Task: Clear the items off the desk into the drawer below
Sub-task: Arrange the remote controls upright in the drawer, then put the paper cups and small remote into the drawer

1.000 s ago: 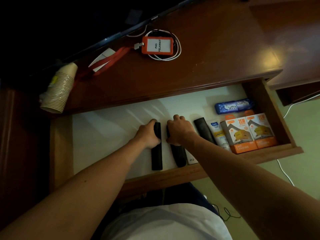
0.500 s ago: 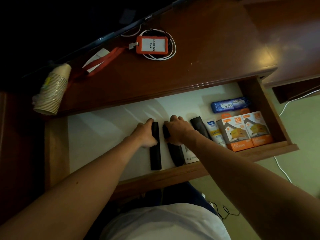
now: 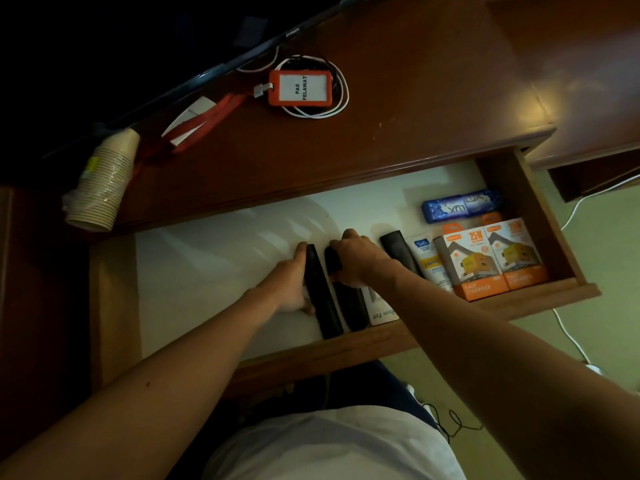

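The drawer (image 3: 540,216) stands pulled out under the desk (image 3: 398,109), with a white floor. My left hand (image 3: 289,284) lies against the left side of a long black remote (image 3: 323,303), fingers along it. My right hand (image 3: 356,259) is curled over the top of a second black remote (image 3: 349,306) just to its right. A third black remote (image 3: 396,249), a white tube (image 3: 427,261), two orange charger boxes (image 3: 485,259) and a blue soap pack (image 3: 460,206) fill the drawer's right end. On the desk lie an orange badge holder (image 3: 299,88) with a red lanyard (image 3: 204,124) and a white cable (image 3: 341,98).
A sleeve of paper cups (image 3: 104,181) lies at the desk's left edge. A dark screen edge (image 3: 207,69) runs along the back. A white card (image 3: 192,114) sits under the lanyard. White cables (image 3: 568,341) trail on the green floor at right. The drawer's left half is bare white.
Both hands have stayed on the two black remotes in the drawer; the left remote has tilted slightly, its near end swung right. The view shifted a little.
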The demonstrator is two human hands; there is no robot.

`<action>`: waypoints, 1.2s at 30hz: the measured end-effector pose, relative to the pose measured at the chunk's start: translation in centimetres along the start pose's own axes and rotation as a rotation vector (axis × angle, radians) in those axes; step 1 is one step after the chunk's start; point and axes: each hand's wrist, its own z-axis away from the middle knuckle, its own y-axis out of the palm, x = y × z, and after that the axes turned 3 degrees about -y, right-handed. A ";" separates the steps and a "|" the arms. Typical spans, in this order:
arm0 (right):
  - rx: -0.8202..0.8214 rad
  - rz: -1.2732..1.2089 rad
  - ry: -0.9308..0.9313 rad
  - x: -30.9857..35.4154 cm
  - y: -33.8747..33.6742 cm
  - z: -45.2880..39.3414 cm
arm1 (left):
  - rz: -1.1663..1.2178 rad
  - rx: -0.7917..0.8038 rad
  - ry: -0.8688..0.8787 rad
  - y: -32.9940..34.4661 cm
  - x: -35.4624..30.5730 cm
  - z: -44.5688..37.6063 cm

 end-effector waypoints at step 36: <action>-0.572 0.020 -0.446 18.1 -13.0 -7.1 | -0.186 -1.261 -0.149 -17.8 5.6 10.6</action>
